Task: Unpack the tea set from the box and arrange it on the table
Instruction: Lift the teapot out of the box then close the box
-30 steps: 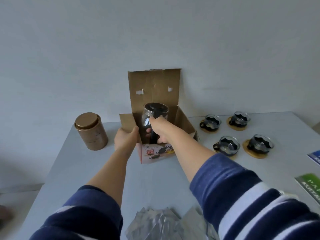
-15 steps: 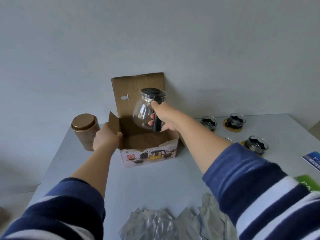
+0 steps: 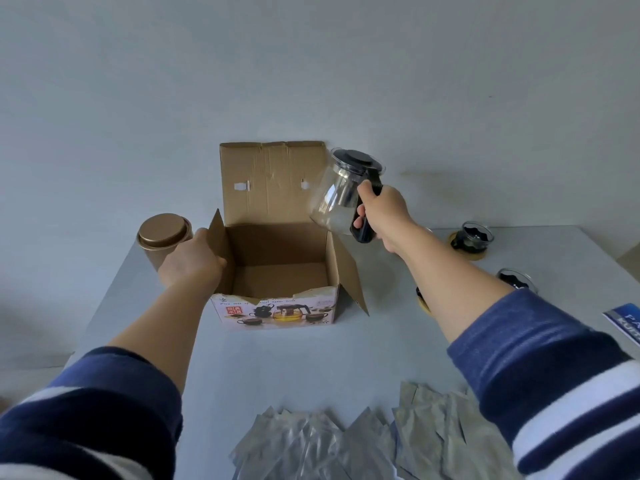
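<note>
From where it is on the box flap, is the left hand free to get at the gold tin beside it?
Probably yes. The left hand grips only the left flap of the open cardboard box, and the round gold metal tin stands right beside it with nothing between. It would have to let go of the flap first.

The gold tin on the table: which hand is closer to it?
The left. The left hand grips the box flap right beside the gold tin, partly in front of it. The right hand is away past the box, holding the glass teapot in the air.
</note>
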The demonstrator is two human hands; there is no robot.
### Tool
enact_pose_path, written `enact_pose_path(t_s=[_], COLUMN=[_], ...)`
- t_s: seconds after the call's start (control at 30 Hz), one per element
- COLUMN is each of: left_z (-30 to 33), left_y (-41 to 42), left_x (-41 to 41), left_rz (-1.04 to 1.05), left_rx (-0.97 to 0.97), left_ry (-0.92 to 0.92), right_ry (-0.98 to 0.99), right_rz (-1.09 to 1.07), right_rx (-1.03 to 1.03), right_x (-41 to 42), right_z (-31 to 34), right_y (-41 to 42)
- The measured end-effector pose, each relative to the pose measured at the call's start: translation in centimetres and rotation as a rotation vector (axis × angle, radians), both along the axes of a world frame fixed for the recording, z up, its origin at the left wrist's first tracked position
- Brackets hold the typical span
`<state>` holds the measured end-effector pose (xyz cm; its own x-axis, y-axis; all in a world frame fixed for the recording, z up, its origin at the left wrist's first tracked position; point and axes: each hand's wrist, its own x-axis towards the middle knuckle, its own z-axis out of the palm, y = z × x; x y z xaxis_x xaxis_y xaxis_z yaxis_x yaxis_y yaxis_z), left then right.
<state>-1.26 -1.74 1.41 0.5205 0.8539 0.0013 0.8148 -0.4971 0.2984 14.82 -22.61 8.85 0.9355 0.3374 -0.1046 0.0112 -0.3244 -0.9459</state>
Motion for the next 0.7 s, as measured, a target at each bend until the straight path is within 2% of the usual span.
enact_pose_path(t_s=[0.13, 0.43, 0.7], left_z=[0.0, -0.6, -0.8], left_y=[0.0, 0.6, 0.6], left_x=[0.0, -0.4, -0.5], left_rz=[0.009, 0.002, 0.011], left_rx=[0.031, 0.095, 0.111], left_ry=[0.018, 0.043, 0.040], right_ry=[-0.067, 0.026, 0.040], right_rz=[-0.068, -0.078, -0.036], right_rx=[-0.081, -0.239, -0.290], right_x=[1.2, 2.0, 2.3], right_z=[-2.1, -9.9, -11.6], right_y=[-0.6, -1.2, -1.4])
